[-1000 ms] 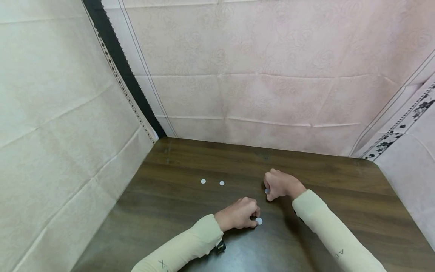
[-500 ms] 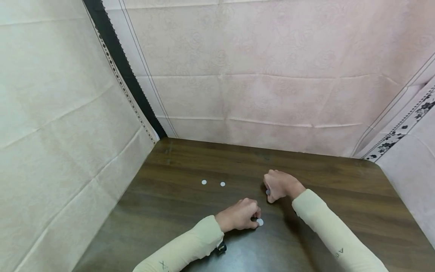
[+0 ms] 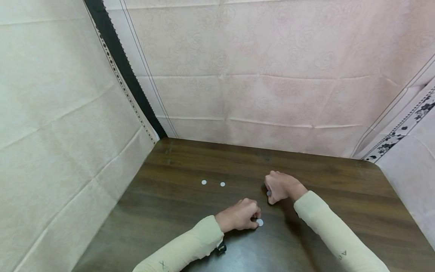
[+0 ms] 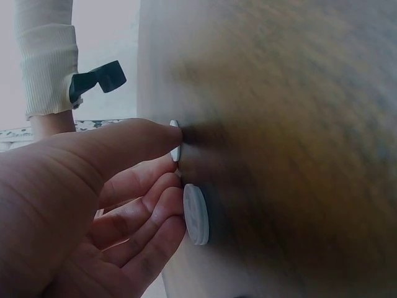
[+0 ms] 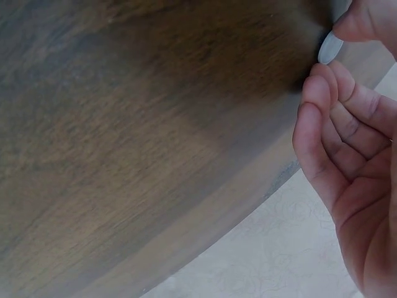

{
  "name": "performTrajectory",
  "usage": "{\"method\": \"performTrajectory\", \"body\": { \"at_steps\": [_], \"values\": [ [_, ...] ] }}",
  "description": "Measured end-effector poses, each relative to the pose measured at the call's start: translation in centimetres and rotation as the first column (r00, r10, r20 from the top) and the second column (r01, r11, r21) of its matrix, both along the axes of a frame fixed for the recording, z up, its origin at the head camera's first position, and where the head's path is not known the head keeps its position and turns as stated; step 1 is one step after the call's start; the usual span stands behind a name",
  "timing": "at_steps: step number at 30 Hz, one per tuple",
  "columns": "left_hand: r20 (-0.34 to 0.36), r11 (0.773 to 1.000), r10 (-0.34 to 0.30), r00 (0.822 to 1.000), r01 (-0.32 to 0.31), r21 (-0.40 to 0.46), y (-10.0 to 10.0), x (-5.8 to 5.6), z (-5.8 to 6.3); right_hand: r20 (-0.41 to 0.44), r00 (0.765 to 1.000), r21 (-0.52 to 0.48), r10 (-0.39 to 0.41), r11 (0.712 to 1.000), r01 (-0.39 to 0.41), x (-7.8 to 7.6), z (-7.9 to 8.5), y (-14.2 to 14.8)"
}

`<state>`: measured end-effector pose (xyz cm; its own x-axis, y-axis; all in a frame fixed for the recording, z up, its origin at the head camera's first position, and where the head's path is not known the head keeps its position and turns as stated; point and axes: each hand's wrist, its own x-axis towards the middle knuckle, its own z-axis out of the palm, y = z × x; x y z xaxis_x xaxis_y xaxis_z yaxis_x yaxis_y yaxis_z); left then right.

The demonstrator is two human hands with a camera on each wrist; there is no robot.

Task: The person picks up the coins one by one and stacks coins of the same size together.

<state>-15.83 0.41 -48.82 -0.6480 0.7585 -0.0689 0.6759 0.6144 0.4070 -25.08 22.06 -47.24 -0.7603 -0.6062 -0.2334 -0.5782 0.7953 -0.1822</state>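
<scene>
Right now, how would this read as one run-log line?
left hand: pinches white disc | right hand: pinches second disc | two more discs: on table

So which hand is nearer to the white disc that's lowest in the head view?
The left. The left hand touches that white disc at its edge, while the right hand is apart from it, farther forward and off to its right.

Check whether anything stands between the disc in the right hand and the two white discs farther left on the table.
Nothing visible does. In the head view, only tabletop shows between the disc in the right hand and the nearer white disc, with the farther white disc just beyond it. The left hand sits off that line.
</scene>
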Motion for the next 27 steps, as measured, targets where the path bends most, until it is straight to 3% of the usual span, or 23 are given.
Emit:
{"method": "performTrajectory", "body": {
  "at_steps": [27],
  "values": [
    [-0.061,1.000,0.001,0.998,-0.002,-0.011,0.0,0.2,0.0,0.074,0.997,-0.059,-0.016,0.998,0.020,2.7,0.7,0.1]
  ]
}}
